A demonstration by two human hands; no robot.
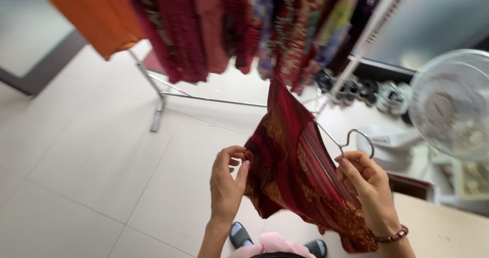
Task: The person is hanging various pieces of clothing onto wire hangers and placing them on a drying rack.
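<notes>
A dark red garment [290, 171] with gold patterning hangs on a metal wire hanger [351, 138] in front of me. My left hand [227, 179] pinches the garment's left edge between thumb and fingers. My right hand [368, 184], with a bead bracelet at the wrist, grips the hanger near its hook together with the cloth's right side. The cloth's upper corner points up toward the clothes rack.
A metal clothes rack [163, 92] full of hanging red, orange and patterned garments [229, 29] stands ahead on the white tiled floor [91, 156]. A white standing fan [451, 103] is at the right. Several shoes [367, 92] lie behind. My slippered feet [239, 235] show below.
</notes>
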